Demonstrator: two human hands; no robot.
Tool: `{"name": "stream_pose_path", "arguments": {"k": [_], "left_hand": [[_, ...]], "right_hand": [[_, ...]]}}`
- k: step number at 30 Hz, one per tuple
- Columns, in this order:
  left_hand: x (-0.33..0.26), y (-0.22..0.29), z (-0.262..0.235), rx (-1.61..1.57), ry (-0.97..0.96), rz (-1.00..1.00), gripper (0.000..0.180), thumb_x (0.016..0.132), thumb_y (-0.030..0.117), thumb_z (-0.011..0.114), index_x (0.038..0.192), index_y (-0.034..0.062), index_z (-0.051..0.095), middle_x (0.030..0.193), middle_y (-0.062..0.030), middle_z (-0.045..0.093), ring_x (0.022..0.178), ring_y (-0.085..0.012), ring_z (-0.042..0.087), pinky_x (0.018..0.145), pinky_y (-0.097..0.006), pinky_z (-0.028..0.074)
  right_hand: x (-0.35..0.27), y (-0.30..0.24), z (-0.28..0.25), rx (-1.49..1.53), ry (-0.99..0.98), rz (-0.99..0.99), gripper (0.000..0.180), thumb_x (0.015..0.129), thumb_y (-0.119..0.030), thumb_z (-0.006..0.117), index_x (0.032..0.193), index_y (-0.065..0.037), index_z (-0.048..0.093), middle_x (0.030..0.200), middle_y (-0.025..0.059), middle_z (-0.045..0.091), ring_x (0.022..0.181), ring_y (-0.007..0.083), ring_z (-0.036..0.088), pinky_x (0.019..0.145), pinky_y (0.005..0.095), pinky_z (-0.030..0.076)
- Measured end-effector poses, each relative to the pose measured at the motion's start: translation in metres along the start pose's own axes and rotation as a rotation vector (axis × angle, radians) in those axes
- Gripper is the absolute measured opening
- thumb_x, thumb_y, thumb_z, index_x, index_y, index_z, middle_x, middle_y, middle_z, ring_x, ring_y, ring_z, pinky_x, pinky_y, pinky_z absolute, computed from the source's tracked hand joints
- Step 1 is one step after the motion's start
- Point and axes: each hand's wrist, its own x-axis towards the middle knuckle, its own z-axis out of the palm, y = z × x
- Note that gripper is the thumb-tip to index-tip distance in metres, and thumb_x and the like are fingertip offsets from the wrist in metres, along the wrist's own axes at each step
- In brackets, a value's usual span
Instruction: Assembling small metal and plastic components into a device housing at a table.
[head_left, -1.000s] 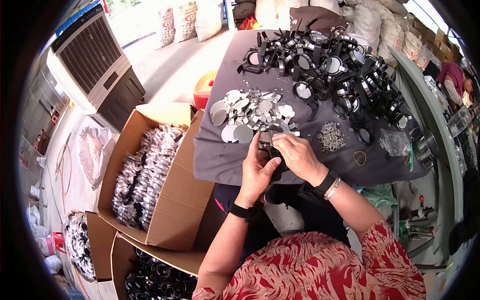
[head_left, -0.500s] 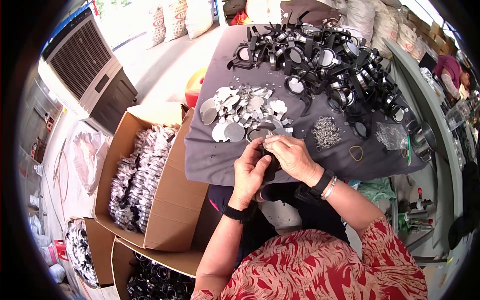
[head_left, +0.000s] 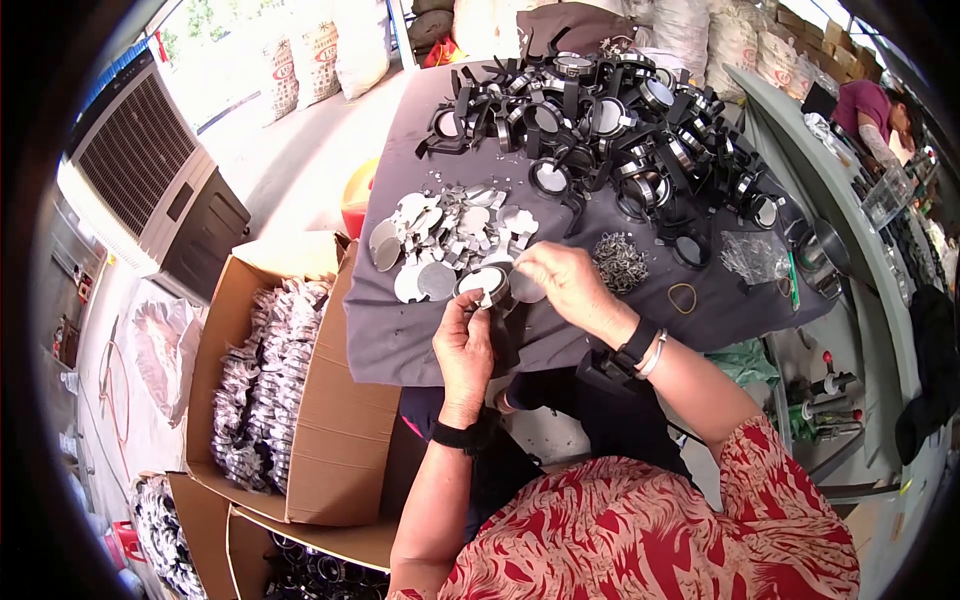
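My left hand point(head_left: 466, 350) grips a round, metal-rimmed black part point(head_left: 485, 280) by its near edge, its pale disc face turned up. A dark piece hangs below it. Just right of its rim, my right hand point(head_left: 575, 288) has thumb and forefinger pinched together; whatever is between them is too small to make out. Beyond the held part lies a heap of thin silvery discs and small tabs point(head_left: 430, 240). To the right is a pile of small metal clips point(head_left: 620, 262).
Many similar black parts point(head_left: 570, 130) cover the far side of the grey cloth-covered table point(head_left: 400, 345). A rubber band point(head_left: 682, 298) and a clear plastic bag point(head_left: 752, 257) lie at right. A cardboard box point(head_left: 335, 420) of wrapped parts stands left. Another person point(head_left: 875, 115) sits far right.
Both hands worked close together on the part before. Now my right hand has drawn slightly away to the right, and the part's pale face shows. The whole view has shifted a little.
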Motion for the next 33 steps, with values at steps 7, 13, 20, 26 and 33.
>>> {"name": "stream_pose_path", "arguments": {"k": [7,13,20,26,33], "left_hand": [[0.001,-0.003,-0.002,0.018,0.016,0.015,0.017,0.091,0.0,0.048,0.106,0.0008,0.057,0.075,0.0002,0.057,0.05,-0.0009,0.043,0.044,-0.016,0.034],[0.007,-0.001,0.0,-0.059,0.076,0.094,0.017,0.091,0.001,0.048,0.105,0.0008,0.058,0.082,0.0019,0.057,0.062,-0.0001,0.043,0.054,-0.015,0.035],[0.008,0.0,-0.008,-0.092,0.118,-0.012,0.016,0.09,-0.002,0.049,0.103,-0.0015,0.056,0.091,-0.0008,0.059,0.08,-0.0037,0.049,0.071,-0.018,0.041],[0.009,-0.018,-0.007,0.048,0.121,0.105,0.016,0.09,0.002,0.051,0.104,0.0047,0.058,0.075,0.0053,0.055,0.053,0.0012,0.038,0.045,-0.015,0.031],[0.008,-0.003,-0.004,-0.013,0.069,0.054,0.016,0.09,-0.001,0.05,0.105,-0.0024,0.056,0.094,-0.0039,0.062,0.085,-0.0067,0.053,0.076,-0.02,0.043]], "right_hand": [[0.005,0.024,-0.01,-0.494,-0.17,0.219,0.015,0.082,-0.016,0.06,0.087,-0.002,0.062,0.078,0.0188,0.061,0.078,0.0367,0.061,0.07,0.0423,0.048],[0.005,0.023,-0.009,-0.607,-0.125,0.207,0.018,0.083,-0.016,0.056,0.094,-0.003,0.06,0.091,0.0176,0.058,0.084,0.0363,0.061,0.072,0.0439,0.049],[-0.001,-0.007,0.006,-0.428,-0.331,-0.133,0.023,0.08,-0.021,0.066,0.095,-0.005,0.062,0.092,0.0122,0.058,0.075,0.0328,0.061,0.066,0.041,0.049],[-0.019,-0.019,0.019,-0.639,-0.289,-0.299,0.009,0.076,-0.009,0.055,0.071,-0.002,0.053,0.08,0.0181,0.054,0.06,0.0306,0.062,0.053,0.0384,0.052],[-0.026,-0.013,0.022,-0.771,-0.247,-0.396,0.008,0.074,-0.01,0.057,0.073,-0.003,0.058,0.074,0.0121,0.055,0.059,0.0235,0.063,0.05,0.033,0.052]]}}
